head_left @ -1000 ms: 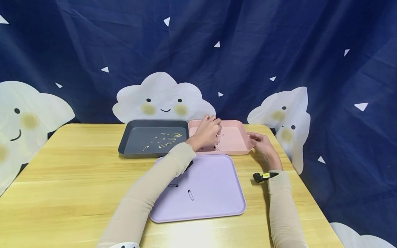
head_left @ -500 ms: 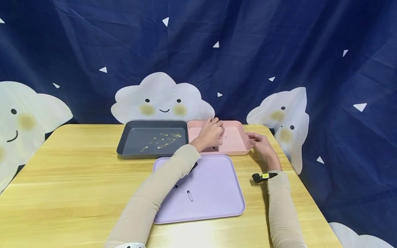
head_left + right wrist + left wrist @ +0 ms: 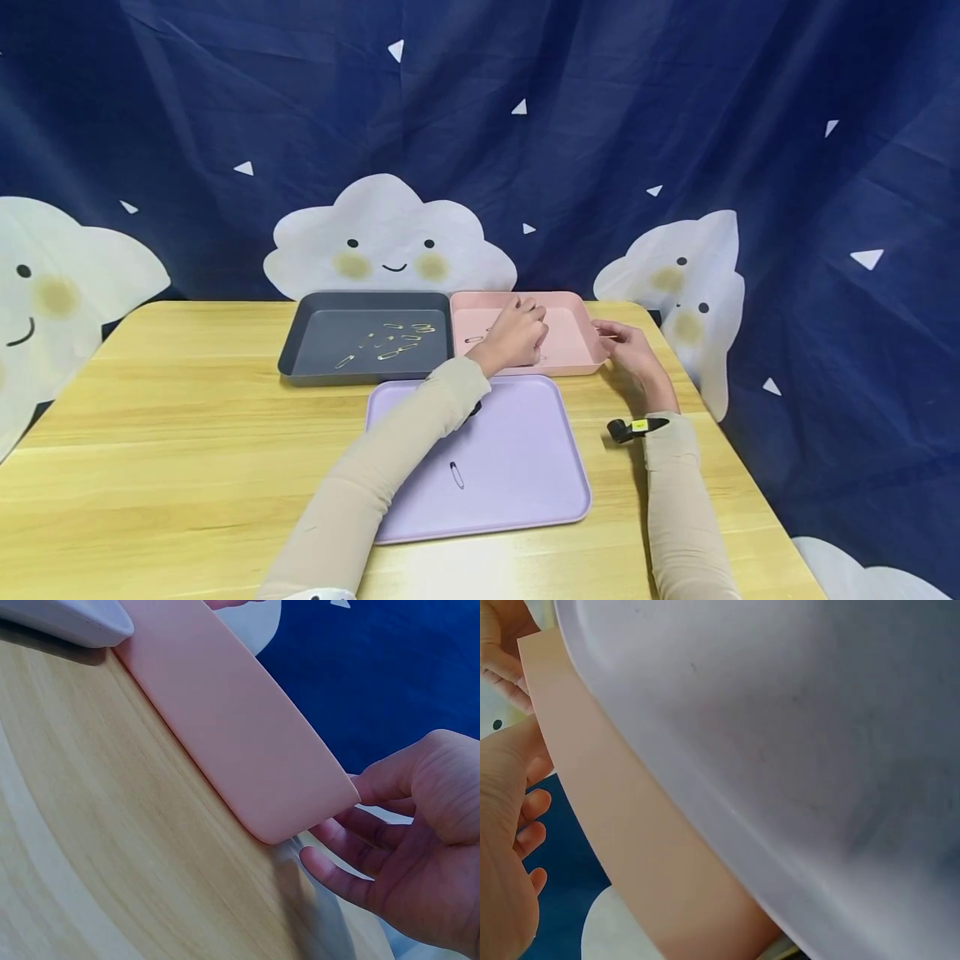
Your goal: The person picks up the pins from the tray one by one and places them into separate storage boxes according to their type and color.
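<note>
My left hand [image 3: 516,335] reaches over the pink tray [image 3: 566,329], fingers curled and low near its front wall. Beside its fingertips a faint pale outline shows, seemingly a safety pin [image 3: 544,357] that the hand pinches. In the left wrist view the left hand's [image 3: 510,840] fingertips are partly hidden behind the tray wall. At the tray's right end my right hand [image 3: 628,348] grips the rim; in the right wrist view its thumb lies at the corner, other fingers outside. A black-headed safety pin [image 3: 474,339] lies in the pink tray; another [image 3: 457,475] rests on the lilac tray [image 3: 517,433].
A dark grey tray [image 3: 315,333] with several gold safety pins [image 3: 390,356] adjoins the pink tray on the left. The lilac tray lies in front, partly under the left sleeve [image 3: 390,454]. A patterned blue curtain [image 3: 480,125] hangs behind the wooden table [image 3: 187,433].
My left hand has moved slightly right and lower toward the pink tray's front, uncovering pins at its left. My right hand keeps hold of the rim. The view has shifted slightly.
</note>
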Demonstrator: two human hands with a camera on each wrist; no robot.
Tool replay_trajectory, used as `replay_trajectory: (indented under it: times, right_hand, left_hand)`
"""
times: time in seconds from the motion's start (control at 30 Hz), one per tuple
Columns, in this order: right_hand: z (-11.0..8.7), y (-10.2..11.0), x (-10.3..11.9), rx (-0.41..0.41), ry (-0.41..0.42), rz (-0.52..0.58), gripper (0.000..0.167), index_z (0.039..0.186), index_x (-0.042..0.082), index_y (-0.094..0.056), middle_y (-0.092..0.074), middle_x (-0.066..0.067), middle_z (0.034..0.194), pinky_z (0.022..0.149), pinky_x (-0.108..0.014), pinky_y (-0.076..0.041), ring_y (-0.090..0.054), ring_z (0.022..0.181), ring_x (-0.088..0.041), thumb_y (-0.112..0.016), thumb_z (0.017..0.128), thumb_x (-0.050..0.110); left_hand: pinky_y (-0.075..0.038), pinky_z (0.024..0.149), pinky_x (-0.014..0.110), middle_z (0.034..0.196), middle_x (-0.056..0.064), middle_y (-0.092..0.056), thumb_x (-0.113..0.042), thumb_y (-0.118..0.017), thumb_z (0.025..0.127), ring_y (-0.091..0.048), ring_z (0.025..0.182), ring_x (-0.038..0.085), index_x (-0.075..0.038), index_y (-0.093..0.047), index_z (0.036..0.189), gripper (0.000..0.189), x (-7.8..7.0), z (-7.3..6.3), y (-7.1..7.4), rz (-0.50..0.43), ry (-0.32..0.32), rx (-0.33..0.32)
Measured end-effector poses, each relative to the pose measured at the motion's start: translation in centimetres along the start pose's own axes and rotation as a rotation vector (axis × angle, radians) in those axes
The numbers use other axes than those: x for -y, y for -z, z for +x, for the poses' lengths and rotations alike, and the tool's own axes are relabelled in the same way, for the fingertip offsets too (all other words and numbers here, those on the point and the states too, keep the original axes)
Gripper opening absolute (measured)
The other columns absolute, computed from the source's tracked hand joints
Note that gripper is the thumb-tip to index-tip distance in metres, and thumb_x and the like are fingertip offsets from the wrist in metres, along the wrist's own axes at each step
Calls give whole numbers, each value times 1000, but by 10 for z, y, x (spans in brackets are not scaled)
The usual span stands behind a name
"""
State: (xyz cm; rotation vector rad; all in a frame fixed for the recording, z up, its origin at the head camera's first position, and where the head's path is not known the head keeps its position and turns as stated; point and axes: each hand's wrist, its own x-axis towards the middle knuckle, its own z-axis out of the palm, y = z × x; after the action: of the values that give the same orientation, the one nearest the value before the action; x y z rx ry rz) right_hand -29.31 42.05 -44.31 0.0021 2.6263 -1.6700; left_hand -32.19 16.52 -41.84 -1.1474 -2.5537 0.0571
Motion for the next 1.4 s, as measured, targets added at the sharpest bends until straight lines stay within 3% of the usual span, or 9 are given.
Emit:
replay_trajectory:
  times: [0.2,0.4,0.83,1.17,1.4]
  right_hand:
    - [2,-1,-1,-8,-4,-11,44,145,-4,-52,-56,-31,136,77,-15,-48,-56,97,-8,-50,102,2]
    - [2,1,-2,-5,-19,-12,44,146,-3,-52,-55,-31,139,78,-14,-48,-56,98,-8,-50,102,3]
    - [0,2,0,0,-19,-11,46,147,-3,-50,-54,-32,140,79,-12,-47,-56,101,-8,-48,101,1]
    - [-1,0,4,7,-11,-3,46,146,-4,-50,-54,-33,139,78,-13,-47,-56,102,-10,-48,101,1]
    - [-14,-1,26,22,-19,17,46,145,-11,-47,-51,-38,139,80,-17,-49,-58,103,-16,-48,100,-4]
  left_hand:
    - [-42,94,38,98,-4,-65,-29,-79,77,-53,100,19,-24,-75,78,6,0,0,0,-11,13,-1]
    - [-44,93,37,97,-5,-65,-27,-74,80,-54,100,18,-25,-75,78,3,3,0,-1,8,15,-27]
    - [-43,95,38,100,-3,-65,-27,-72,80,-53,104,20,-24,-75,80,4,17,-7,8,-14,24,-45]
    - [-40,94,38,100,-2,-63,-25,-73,80,-53,103,21,-23,-73,78,3,31,-27,27,-27,-26,-35]
    - [-41,94,38,94,-4,-61,-23,-73,77,-55,105,19,-24,-71,73,5,40,-50,41,5,-102,-48]
